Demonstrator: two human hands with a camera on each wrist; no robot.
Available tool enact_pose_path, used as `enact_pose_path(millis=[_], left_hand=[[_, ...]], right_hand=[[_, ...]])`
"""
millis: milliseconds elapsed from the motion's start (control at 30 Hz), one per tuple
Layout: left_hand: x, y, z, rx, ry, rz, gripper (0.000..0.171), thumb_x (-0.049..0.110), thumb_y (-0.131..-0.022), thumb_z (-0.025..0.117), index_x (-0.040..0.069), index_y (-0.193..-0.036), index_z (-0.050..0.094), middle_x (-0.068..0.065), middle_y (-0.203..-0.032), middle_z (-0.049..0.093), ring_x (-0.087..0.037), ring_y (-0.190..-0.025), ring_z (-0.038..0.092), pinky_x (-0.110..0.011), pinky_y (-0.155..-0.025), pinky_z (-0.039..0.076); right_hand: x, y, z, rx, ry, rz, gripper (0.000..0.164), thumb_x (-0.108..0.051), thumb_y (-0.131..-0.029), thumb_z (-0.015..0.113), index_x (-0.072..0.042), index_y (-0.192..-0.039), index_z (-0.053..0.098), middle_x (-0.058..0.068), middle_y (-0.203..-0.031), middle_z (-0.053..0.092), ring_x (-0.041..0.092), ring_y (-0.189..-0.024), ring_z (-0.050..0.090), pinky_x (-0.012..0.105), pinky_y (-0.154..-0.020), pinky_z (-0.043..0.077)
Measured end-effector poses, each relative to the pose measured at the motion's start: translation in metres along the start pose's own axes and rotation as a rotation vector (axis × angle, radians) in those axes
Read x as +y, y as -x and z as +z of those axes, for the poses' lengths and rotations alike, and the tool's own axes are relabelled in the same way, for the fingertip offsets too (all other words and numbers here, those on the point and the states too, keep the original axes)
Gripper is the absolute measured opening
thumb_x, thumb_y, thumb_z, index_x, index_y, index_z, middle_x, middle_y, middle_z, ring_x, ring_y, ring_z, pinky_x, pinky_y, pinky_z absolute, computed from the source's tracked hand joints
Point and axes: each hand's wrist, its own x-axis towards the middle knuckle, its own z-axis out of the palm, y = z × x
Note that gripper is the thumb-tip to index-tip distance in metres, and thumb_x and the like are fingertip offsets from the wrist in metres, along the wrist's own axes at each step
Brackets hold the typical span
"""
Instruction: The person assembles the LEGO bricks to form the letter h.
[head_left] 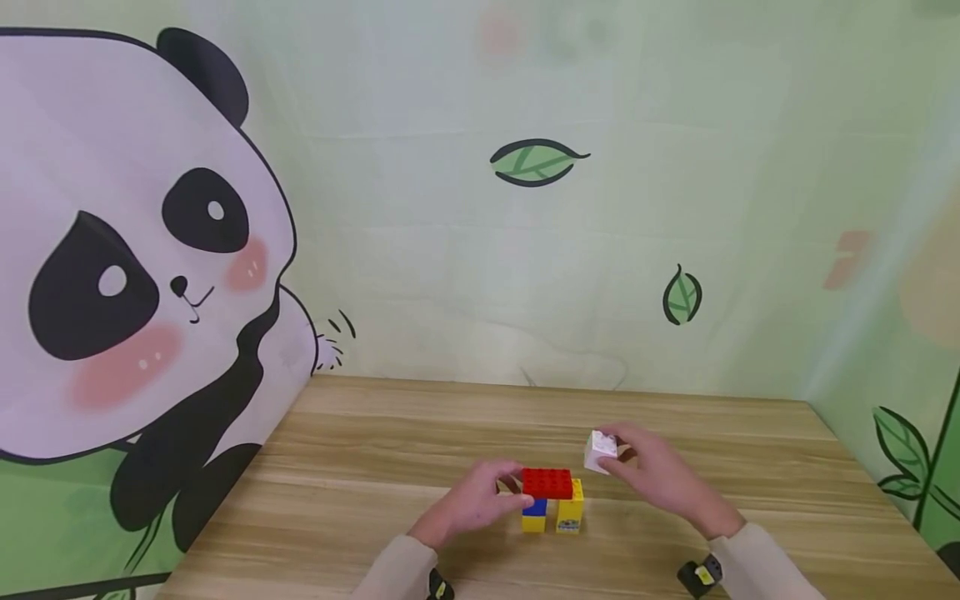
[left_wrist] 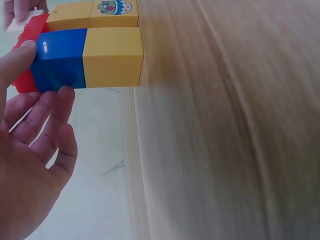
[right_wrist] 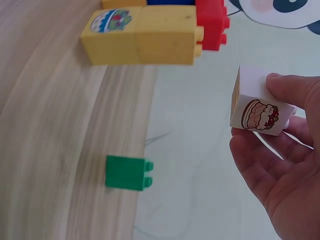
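A long red brick [head_left: 547, 482] lies across two short stacks like a bridge. Under its left end a blue brick [left_wrist: 61, 58] sits on a yellow brick [left_wrist: 113, 57]; the right stack is two yellow bricks [right_wrist: 139, 40], the lower bearing a printed picture. My left hand [head_left: 480, 498] pinches the left end of the structure, thumb and fingers on opposite sides of the red and blue bricks. Raised to the right of it, my right hand [head_left: 660, 473] holds a white brick [right_wrist: 259, 104] with a cake picture between thumb and fingers, apart from the structure.
A green brick [right_wrist: 125, 172] stands on the wooden table [head_left: 390, 433], seen only in the right wrist view. Behind the table hangs a pale green backdrop [head_left: 420, 275] with a printed panda [head_left: 187, 117] at the left.
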Motion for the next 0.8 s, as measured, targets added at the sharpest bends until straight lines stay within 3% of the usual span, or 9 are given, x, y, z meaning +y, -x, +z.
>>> enact_pose_path(millis=[300,800], left_hand=[[0.000,-0.001,0.001,0.008,0.008,-0.003,0.025,0.035,-0.088,0.068,0.021,-0.109,0.066,0.015,-0.096,0.062,-0.005,-0.086,0.056,-0.025,-0.073,0.047],[-0.002,-0.002,0.000,0.006,0.024,-0.019,0.024,0.034,-0.087,0.069,0.022,-0.108,0.067,0.015,-0.097,0.062,-0.006,-0.086,0.056,-0.026,-0.074,0.048]], right_hand=[[-0.016,-0.005,0.005,0.010,-0.014,-0.090,0.039,-0.021,-0.087,0.070,-0.008,-0.123,0.060,0.000,-0.108,0.062,0.014,-0.082,0.057,0.028,-0.074,0.053],[-0.025,-0.015,0.023,-0.043,-0.080,-0.124,0.041,-0.021,-0.086,0.071,-0.009,-0.124,0.060,-0.004,-0.104,0.061,0.014,-0.085,0.059,0.026,-0.075,0.052]])
